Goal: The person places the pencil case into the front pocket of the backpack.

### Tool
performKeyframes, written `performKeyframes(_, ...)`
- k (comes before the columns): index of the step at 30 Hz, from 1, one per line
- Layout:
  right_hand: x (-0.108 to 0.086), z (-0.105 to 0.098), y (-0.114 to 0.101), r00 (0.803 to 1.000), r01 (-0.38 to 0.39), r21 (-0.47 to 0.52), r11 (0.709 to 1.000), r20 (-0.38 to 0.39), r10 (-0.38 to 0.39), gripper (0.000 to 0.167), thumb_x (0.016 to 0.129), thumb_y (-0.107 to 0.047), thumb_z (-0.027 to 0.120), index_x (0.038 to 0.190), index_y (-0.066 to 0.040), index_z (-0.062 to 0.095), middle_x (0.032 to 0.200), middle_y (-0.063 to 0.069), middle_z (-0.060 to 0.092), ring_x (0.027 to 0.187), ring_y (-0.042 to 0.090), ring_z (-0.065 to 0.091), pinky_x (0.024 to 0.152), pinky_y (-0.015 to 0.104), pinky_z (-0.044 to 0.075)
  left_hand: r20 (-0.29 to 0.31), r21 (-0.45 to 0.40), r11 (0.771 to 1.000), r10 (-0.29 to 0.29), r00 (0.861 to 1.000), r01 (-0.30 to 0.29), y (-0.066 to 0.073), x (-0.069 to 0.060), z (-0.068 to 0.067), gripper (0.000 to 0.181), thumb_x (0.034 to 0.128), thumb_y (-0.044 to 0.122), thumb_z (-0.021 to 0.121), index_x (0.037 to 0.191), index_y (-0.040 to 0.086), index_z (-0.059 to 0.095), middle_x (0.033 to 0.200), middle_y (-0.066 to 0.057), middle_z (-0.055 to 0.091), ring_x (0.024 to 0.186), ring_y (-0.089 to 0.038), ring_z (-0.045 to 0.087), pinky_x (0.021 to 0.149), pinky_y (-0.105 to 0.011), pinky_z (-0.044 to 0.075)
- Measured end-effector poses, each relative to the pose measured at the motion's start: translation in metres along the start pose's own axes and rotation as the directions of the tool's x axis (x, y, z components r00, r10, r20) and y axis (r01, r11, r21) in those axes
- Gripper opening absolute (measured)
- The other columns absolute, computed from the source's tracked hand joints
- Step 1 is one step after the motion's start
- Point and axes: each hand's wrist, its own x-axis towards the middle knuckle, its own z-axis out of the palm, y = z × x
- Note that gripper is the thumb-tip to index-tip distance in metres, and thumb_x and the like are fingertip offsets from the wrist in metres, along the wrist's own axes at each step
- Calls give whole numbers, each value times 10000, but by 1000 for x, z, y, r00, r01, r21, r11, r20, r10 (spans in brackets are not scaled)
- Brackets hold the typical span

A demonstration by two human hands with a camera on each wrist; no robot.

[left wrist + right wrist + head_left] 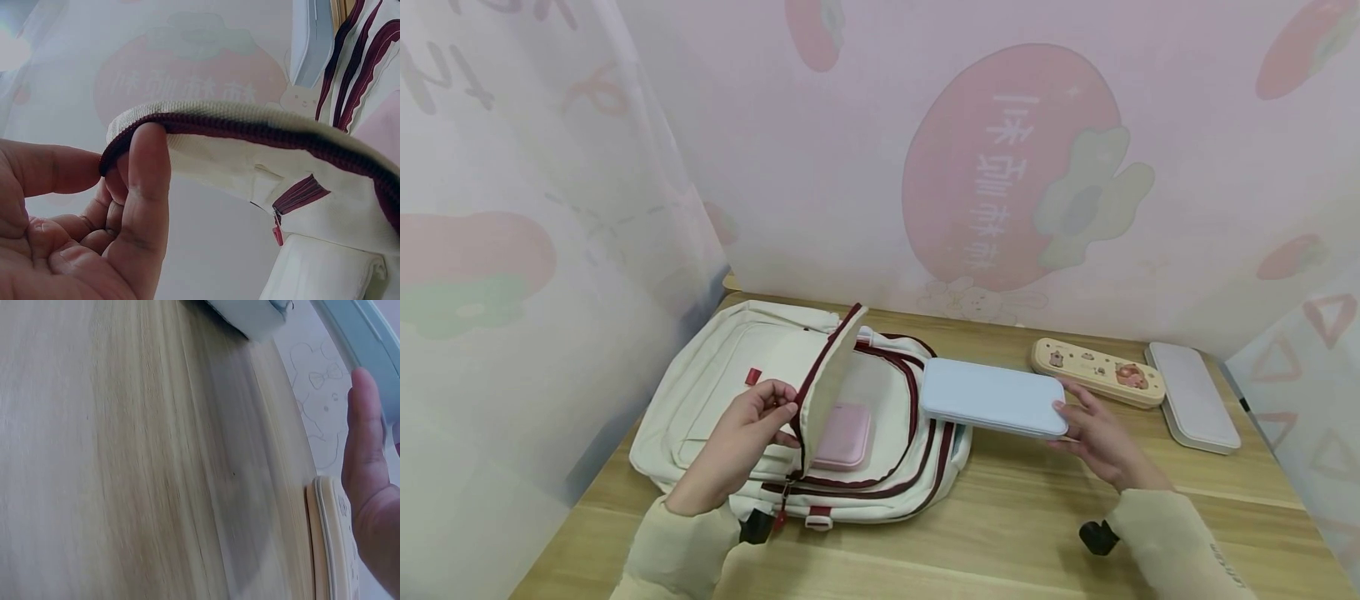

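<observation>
A white backpack with dark red zips lies on the table, its front pocket unzipped. My left hand pinches the edge of the pocket flap between thumb and fingers and holds it raised; the left wrist view shows the grip on the zip edge. Inside the pocket lies a pink case. My right hand grips the right end of a light blue case, holding it above the table with its left end over the backpack's right edge. Only part of that blue case shows in the right wrist view.
Behind my right hand a cream pencil case with printed bears rests on the wooden table. A white case lies to its right. Printed curtains hang behind the table and at both sides.
</observation>
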Motion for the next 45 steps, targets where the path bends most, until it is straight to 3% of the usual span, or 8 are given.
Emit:
performKeyframes(6, 5, 10, 0, 999, 7, -7, 1000, 34, -6, 600, 1106, -173, 505, 1624, -176, 203, 1151, 22, 582, 959, 144, 680, 856, 377, 605, -4, 4, 1000, 2, 1000, -2, 0, 0, -1, 84, 1060, -49, 462, 1100, -118, 487, 943, -120, 518, 872, -169, 558, 686, -333, 623)
performKeyframes(17, 11, 28, -2, 999, -2, 0, 1000, 44, 2, 679, 1105, -156, 502, 1651, -116, 101, 1101, 17, 626, 932, 133, 691, 821, 355, 615, 2, 8, 1000, 8, 1000, -8, 1, -1, -1, 91, 1062, -40, 471, 1106, -117, 491, 949, -124, 520, 875, -171, 560, 693, -340, 625)
performKeyframes(38, 35, 84, -8, 1000, -13, -26, 1000, 14, 14, 650, 1106, -131, 478, 1655, -126, 131, 1351, 210, 400, 919, 147, 667, 857, 364, 609, 13, 17, 1000, 11, 1000, -11, 3, -2, -2, 95, 1061, -40, 472, 1113, -118, 491, 951, -125, 521, 878, -172, 559, 694, -338, 623)
performKeyframes(45, 44, 102, -7, 1000, -30, -8, 1000, 3, 30, 648, 1098, -113, 491, 1654, -129, 158, 1332, 220, 408, 895, 171, 661, 842, 382, 617, 8, 19, 1000, 10, 1000, -10, 4, -2, -2, 86, 1059, -53, 462, 1100, -124, 489, 942, -125, 513, 869, -167, 552, 691, -332, 623)
